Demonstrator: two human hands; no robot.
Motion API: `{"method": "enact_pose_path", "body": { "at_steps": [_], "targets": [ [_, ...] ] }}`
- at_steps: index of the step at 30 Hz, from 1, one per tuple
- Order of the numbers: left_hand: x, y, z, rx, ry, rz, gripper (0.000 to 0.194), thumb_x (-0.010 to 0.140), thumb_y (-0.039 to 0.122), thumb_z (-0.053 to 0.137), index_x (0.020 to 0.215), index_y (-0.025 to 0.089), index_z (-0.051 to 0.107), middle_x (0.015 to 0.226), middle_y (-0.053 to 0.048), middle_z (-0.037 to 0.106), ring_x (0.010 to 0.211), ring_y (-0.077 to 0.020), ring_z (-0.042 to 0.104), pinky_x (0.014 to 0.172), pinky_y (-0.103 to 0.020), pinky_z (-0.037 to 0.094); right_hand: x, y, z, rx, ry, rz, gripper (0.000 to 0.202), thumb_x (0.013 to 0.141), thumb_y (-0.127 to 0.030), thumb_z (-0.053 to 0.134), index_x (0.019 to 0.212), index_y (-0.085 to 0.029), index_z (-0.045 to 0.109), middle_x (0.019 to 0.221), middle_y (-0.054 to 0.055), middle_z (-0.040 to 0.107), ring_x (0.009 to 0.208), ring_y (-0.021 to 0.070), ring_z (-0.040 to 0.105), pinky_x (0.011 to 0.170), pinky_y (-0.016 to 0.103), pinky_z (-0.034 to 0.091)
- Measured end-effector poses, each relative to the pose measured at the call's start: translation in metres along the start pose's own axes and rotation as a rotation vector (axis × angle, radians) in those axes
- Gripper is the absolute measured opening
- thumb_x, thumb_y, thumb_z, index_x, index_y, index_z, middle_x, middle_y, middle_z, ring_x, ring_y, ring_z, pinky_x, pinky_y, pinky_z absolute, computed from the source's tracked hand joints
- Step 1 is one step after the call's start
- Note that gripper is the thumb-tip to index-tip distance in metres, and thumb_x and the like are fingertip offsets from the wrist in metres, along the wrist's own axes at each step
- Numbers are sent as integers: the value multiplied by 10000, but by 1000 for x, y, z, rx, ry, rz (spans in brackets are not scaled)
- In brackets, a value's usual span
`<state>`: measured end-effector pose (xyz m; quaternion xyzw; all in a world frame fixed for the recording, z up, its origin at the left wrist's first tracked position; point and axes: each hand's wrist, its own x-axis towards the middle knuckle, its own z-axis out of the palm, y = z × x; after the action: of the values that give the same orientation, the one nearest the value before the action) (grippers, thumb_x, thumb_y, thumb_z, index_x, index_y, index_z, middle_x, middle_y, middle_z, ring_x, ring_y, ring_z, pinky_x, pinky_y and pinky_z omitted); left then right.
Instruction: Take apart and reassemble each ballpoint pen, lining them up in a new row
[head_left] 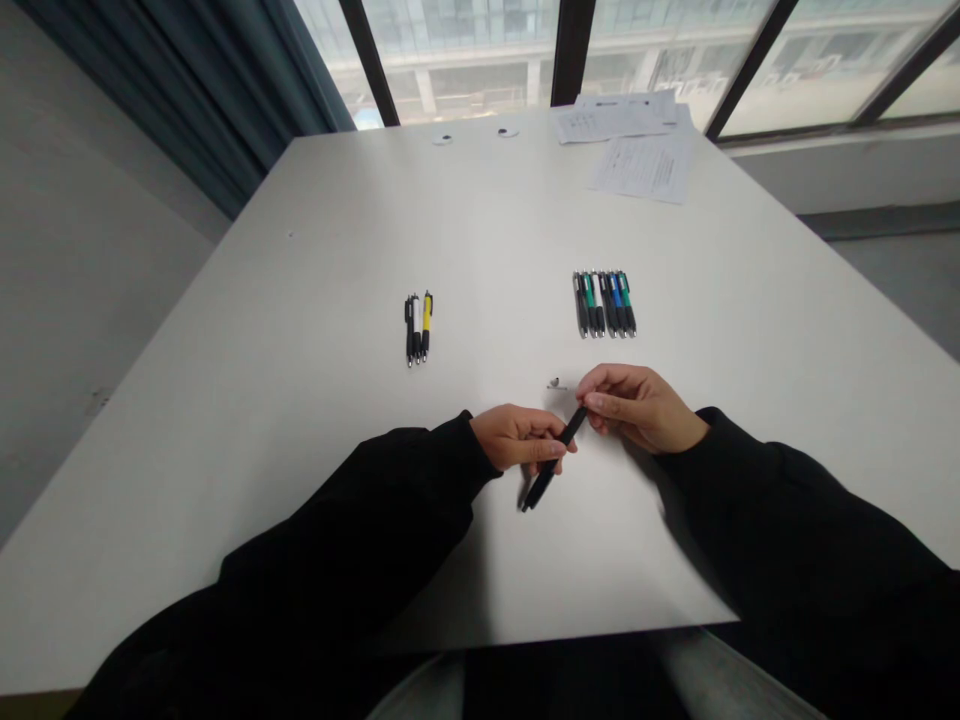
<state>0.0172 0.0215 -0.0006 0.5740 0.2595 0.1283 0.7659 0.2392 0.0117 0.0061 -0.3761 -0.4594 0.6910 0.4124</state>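
My left hand [525,438] is closed around a black pen [545,478], which slants from lower left to upper right above the near part of the table. At the pen's upper end, the thumb and fingers of my right hand [637,408] are pinched together; whether a separate small part sits between them is hidden. Just left of the right fingertips lie small metallic pen parts [555,383], too small to name exactly. Farther off to the left, pens with black, white and yellow barrels [418,328] lie side by side.
A row of several pens [604,304] in black, green, white and blue lies beyond my right hand. Paper sheets [637,150] rest at the far right of the white table [337,230]. Two small white items with dark spots [442,140] are near the far edge, by the windows.
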Motion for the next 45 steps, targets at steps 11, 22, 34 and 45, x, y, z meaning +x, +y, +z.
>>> {"method": "enact_pose_path", "body": {
  "at_steps": [11, 22, 34, 45],
  "targets": [
    [5, -10, -1, -18, 8, 40, 477, 762, 514, 707, 966, 89, 631, 735, -69, 681, 565, -97, 612, 519, -196, 499, -2, 0, -3, -186, 3, -78, 205, 752, -337, 764, 783, -145, 699, 596, 5, 595, 513, 108, 501, 501, 257, 400],
    [5, -5, -3, -68, -90, 72, 449, 823, 500, 651, 1012, 95, 617, 872, -120, 703, 688, -133, 656, 601, -228, 508, 12, 3, -7, -1172, 135, -404, 169, 813, -292, 674, 916, -162, 703, 804, 51, 637, 636, 139, 551, 632, 285, 440],
    [0, -3, -2, -122, -73, 62, 407, 820, 452, 677, 999, 89, 629, 851, -123, 714, 730, -150, 675, 602, -219, 508, 4, -3, -7, -887, 84, -256, 161, 887, -315, 570, 852, -163, 612, 709, 37, 633, 592, 138, 553, 573, 274, 447],
    [-1, -7, -4, -79, -48, 42, 423, 817, 466, 673, 1006, 89, 632, 824, -108, 702, 662, -126, 650, 598, -222, 521, 4, -4, -16, -41, 115, -97, 221, 675, -303, 798, 787, -163, 669, 572, -25, 552, 492, 92, 470, 461, 241, 347]
  ]
}}
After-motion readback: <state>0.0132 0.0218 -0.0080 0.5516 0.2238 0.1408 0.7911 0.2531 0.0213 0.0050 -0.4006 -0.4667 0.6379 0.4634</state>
